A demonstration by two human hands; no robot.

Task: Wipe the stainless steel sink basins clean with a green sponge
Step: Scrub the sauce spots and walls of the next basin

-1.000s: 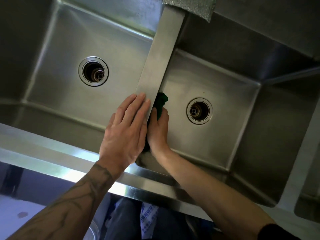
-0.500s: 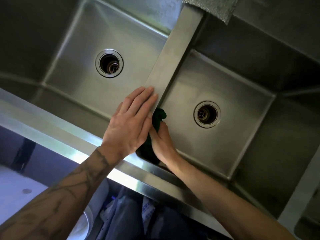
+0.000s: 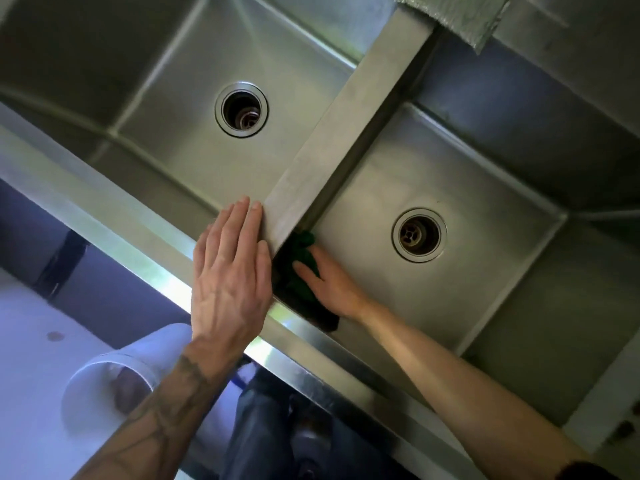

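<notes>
Below-left of right grip (image 3: 329, 289): pale floor (image 3: 27, 358), small brown spot on it, and a white round-mouthed container (image 3: 104, 386). Glare strip on bench front rim (image 3: 166, 285), left of grip. Grey textured cloth (image 3: 453, 19) well above grip, at back edge.

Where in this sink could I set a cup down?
Left basin: floor bare all round the left drain. Right basin: free around the right drain, out to the far and right walls. Crowded at its near corner by the divider, where the right hand presses the green sponge and the left hand rests.
</notes>
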